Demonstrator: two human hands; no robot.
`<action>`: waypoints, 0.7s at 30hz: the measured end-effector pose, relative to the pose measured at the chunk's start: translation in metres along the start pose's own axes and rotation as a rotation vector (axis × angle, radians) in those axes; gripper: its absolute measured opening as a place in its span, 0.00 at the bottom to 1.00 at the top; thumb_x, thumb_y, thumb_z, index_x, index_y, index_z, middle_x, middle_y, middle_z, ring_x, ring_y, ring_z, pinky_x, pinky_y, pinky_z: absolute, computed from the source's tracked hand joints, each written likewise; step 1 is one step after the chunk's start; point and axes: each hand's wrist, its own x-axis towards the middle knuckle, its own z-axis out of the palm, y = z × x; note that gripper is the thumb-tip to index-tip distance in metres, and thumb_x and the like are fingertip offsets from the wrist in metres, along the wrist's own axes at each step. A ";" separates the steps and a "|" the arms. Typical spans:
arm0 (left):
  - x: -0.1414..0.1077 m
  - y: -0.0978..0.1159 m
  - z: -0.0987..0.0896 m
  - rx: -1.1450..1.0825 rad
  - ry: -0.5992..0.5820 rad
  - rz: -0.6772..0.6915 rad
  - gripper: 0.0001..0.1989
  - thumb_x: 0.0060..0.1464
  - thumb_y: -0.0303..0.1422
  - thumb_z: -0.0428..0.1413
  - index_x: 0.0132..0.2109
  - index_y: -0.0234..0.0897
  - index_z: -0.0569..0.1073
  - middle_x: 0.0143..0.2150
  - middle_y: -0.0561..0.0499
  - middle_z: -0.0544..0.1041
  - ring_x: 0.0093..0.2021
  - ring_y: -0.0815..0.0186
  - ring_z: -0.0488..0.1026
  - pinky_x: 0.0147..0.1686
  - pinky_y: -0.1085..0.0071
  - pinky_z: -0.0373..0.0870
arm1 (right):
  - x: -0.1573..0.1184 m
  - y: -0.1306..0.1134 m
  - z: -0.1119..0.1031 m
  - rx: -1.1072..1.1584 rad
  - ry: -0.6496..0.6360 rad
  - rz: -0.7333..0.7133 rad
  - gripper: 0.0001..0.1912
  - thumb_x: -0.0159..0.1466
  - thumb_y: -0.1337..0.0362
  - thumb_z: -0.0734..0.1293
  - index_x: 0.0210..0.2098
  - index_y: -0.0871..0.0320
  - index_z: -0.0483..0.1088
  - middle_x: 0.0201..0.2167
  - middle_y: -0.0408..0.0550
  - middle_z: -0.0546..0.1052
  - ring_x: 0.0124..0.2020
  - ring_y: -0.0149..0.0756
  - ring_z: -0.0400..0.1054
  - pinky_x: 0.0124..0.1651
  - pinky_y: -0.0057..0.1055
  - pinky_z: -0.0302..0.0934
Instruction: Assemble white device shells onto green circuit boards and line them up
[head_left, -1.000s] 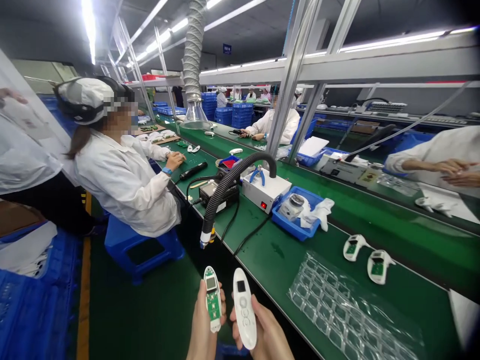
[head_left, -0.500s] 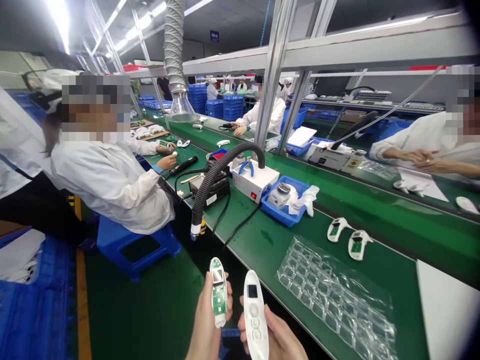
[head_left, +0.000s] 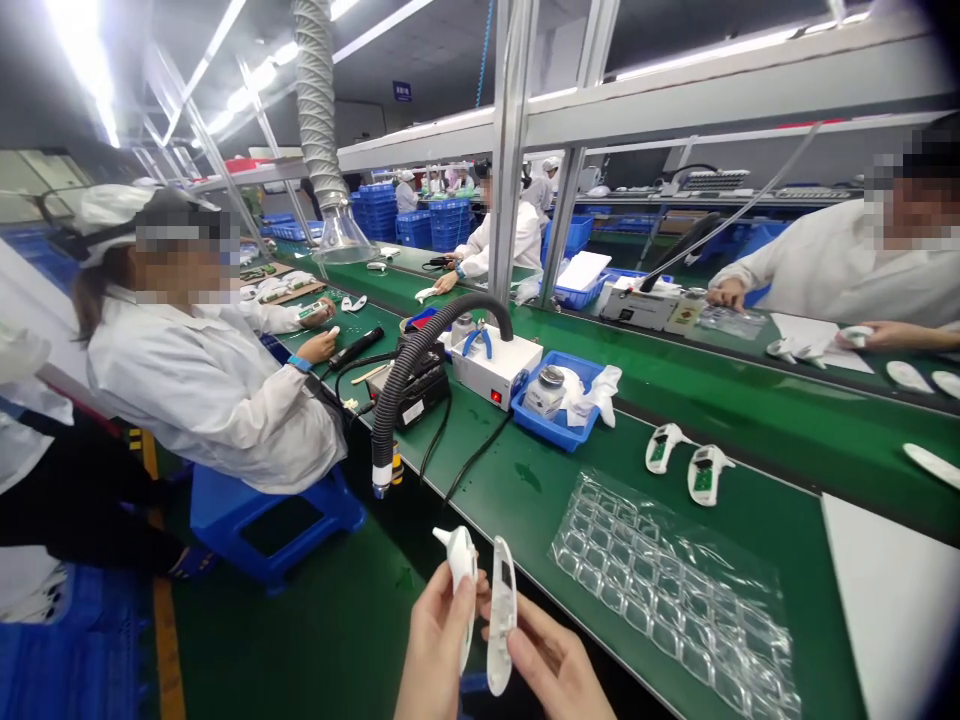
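My left hand (head_left: 442,640) is closed around the white body half of an ear thermometer (head_left: 463,560), its narrow probe tip pointing up and to the left. Just to the right, my right hand (head_left: 551,655) pinches a white front cover (head_left: 501,610) with a dark window, turned nearly edge-on to me. A narrow gap separates the two parts. The circuit board inside the body half is turned out of my sight. Both hands are in front of the bench edge.
A clear plastic blister tray (head_left: 667,590) lies on the green bench, with two open thermometer halves (head_left: 705,475) behind it. Farther left are a blue basket (head_left: 555,430), a white box (head_left: 491,370) and a black hose (head_left: 397,400). A co-worker (head_left: 217,380) sits at the left.
Both parts have been rotated: the body's board and the cover's face no longer point at me. My view has shifted slightly. A person across the bench now holds a white part.
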 end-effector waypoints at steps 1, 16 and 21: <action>0.000 -0.001 0.003 0.036 -0.022 0.027 0.20 0.51 0.44 0.61 0.47 0.36 0.74 0.42 0.43 0.79 0.43 0.58 0.75 0.42 0.69 0.70 | 0.001 0.000 0.002 -0.018 0.014 -0.024 0.31 0.52 0.48 0.75 0.51 0.56 0.74 0.47 0.55 0.77 0.52 0.52 0.69 0.56 0.44 0.61; 0.007 -0.011 0.035 0.118 -0.009 0.091 0.24 0.42 0.42 0.67 0.45 0.33 0.76 0.45 0.40 0.80 0.47 0.52 0.75 0.47 0.68 0.70 | 0.005 0.000 -0.002 -0.004 0.165 -0.140 0.29 0.49 0.46 0.76 0.45 0.58 0.78 0.40 0.56 0.79 0.43 0.53 0.73 0.47 0.43 0.68; 0.007 -0.013 0.043 0.134 -0.132 0.017 0.24 0.43 0.46 0.66 0.42 0.32 0.77 0.39 0.41 0.80 0.41 0.56 0.75 0.45 0.67 0.70 | 0.001 0.005 -0.016 -0.076 0.193 -0.195 0.27 0.51 0.47 0.75 0.45 0.56 0.78 0.41 0.55 0.78 0.39 0.50 0.73 0.42 0.38 0.69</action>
